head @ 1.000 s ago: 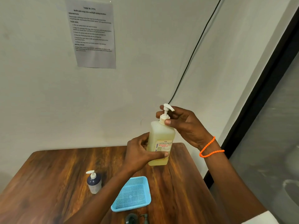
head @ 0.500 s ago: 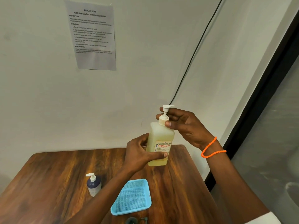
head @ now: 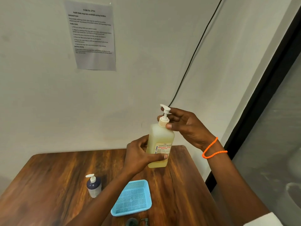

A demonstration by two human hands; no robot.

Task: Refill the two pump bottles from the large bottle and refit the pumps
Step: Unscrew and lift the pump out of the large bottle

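Large bottle (head: 160, 145) held upright, pump (head: 165, 110) spout pointing left

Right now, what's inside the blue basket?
Nothing shows in the blue basket: only its mesh floor is visible. The left forearm crosses in front of its near left corner, so that bit is hidden.

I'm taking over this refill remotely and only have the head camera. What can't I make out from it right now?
- Dark objects at the bottom edge: cut off by the frame, so I cannot say what they are.
- Small bottle: fill level unclear, its body is dark.
- Big bottle: the left hand covers its far side; the right hand hides part of the pump collar.
- Wall notice: small print blurred.
- Blue basket: its near-left rim is behind the forearm.
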